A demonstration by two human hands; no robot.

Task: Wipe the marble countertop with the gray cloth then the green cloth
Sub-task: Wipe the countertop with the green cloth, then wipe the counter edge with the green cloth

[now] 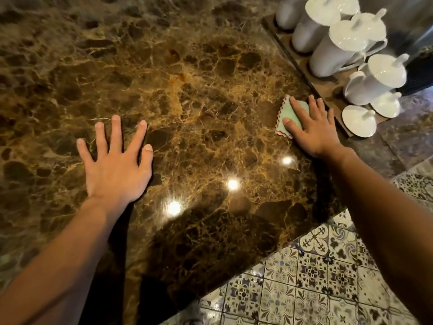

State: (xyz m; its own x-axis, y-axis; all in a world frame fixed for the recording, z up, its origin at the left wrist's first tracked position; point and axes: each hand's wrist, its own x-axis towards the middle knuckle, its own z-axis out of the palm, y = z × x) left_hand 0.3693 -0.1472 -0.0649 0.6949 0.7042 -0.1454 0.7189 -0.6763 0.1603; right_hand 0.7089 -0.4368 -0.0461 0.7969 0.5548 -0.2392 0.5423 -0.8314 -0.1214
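Observation:
The brown marble countertop (199,90) fills most of the view, glossy with light spots. My right hand (312,127) lies flat on a small green cloth (289,116) with a pink zigzag edge, pressing it to the marble at the right, beside the wooden tray. My left hand (117,160) rests flat on the marble with fingers spread and holds nothing. No gray cloth is in view.
A wooden tray (325,84) at the right rear carries several white lidded ceramic pots (332,50) and cups, close to my right hand. The counter's front edge runs diagonally at the lower right, with patterned floor tiles (316,277) below.

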